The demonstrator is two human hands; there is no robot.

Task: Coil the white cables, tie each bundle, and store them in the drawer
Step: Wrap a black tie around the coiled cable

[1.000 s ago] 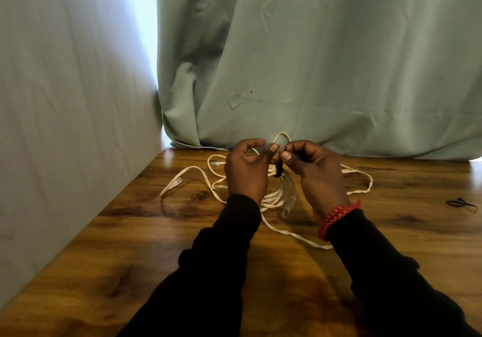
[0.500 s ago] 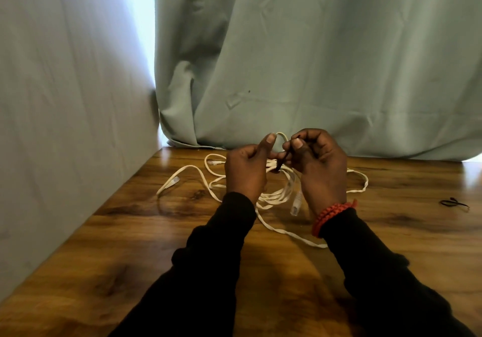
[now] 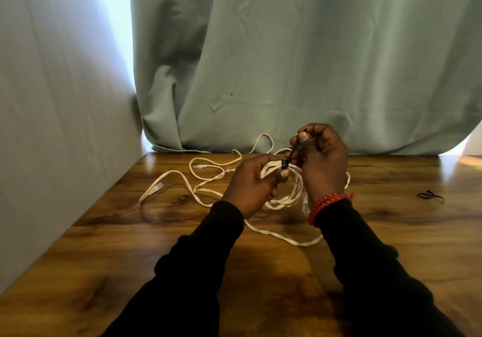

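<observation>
Left hand [image 3: 251, 183] gripping coiled white cable [image 3: 271, 171], right hand [image 3: 322, 159] pinching black tie [image 3: 294, 151]

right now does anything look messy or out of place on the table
Yes: much of the white cable sprawls loose across the table, uncoiled, though a black tie already wraps the bundle. Another tie lies alone at right.

A glossy, dark-grained brown wooden surface [image 3: 109, 245] fills the lower part of the view. Behind its far edge hangs a pale sage-green fabric curtain [image 3: 313, 63], creased and folded, its hem resting on the wood. To the left of the curtain stands a plain pale grey panel [image 3: 52, 128], meeting the wood along a slanting line. Bright daylight [image 3: 114, 23] shows through the narrow gap between panel and curtain, and again at the curtain's lower right corner [image 3: 469, 143].
</observation>
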